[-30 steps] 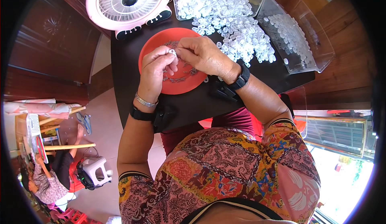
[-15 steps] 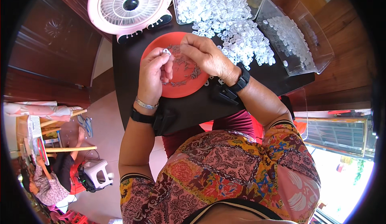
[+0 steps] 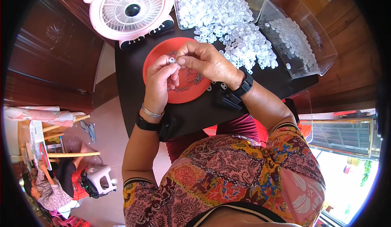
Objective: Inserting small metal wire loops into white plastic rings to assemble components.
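Observation:
My left hand [image 3: 159, 78] is closed in a pinch on a small white plastic piece with a hole [image 3: 172, 60], held up above a round orange-red plate [image 3: 190, 96]. Against that piece, my right hand [image 3: 209, 64] brings thumb and forefinger pressed together. Whatever sits between the right fingertips is too small to make out. Thin grey metal pieces, like small screws or nails [image 3: 197, 78], lie scattered in the plate beneath both hands.
A heap of white plastic pieces [image 3: 248, 48] spills from a full clear box [image 3: 178, 17] onto the dark table [image 3: 134, 80]. Another clear bin [image 3: 326, 64] stands at the right. A pink fan [image 3: 95, 19] is at the back left. Another person [image 3: 53, 192] sits far left.
My right hand has moved left and down, its fingertips now meeting the white piece in my left hand. The left hand has shifted slightly right and toward me.

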A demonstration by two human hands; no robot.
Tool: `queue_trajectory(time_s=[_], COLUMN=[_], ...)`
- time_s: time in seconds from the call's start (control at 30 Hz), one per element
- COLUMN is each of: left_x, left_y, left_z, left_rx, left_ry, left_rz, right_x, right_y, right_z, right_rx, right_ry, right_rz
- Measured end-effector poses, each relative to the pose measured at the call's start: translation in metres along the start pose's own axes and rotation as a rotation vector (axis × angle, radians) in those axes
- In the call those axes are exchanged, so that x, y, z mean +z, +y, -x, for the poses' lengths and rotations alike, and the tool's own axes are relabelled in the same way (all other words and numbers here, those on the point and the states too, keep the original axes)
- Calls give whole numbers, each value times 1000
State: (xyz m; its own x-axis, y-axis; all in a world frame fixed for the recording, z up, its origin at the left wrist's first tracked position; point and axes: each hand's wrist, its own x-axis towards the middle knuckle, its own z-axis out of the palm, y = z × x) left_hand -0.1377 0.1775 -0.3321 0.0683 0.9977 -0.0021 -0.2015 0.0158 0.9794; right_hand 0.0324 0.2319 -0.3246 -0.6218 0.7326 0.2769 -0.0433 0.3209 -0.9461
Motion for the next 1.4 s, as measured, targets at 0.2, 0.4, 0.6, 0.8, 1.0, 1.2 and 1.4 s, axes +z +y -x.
queue_trajectory(time_s=[0.2, 0.4, 0.6, 0.8, 1.0, 1.2, 1.4], left_x=[-3, -5, -5, -4, -3, -4, -3], left_y=[-4, 1, 1, 1, 2, 0, -3], left_z=[-1, -1, 0, 1, 0, 0, 2], left_rx=[65, 31, 14, 25, 13, 47, 60], left_ry=[-34, -86, -82, -81, -88, -114, -127], left_rz=[-145, -211, -200, -166, -158, -171, -238], right_x=[-1, -2, -4, -5, -4, -4, -6], right_y=[1, 6, 4, 8, 6, 1, -2], right_z=[-1, -1, -1, -1, -1, 0, 0], right_rx=[-16, 51, 67, 73, 80, 55, -69], right_ry=[-9, -5, -10, -45, -30, -30, -30], right_rz=[150, -70, -4, -40, 4, 48, 355])
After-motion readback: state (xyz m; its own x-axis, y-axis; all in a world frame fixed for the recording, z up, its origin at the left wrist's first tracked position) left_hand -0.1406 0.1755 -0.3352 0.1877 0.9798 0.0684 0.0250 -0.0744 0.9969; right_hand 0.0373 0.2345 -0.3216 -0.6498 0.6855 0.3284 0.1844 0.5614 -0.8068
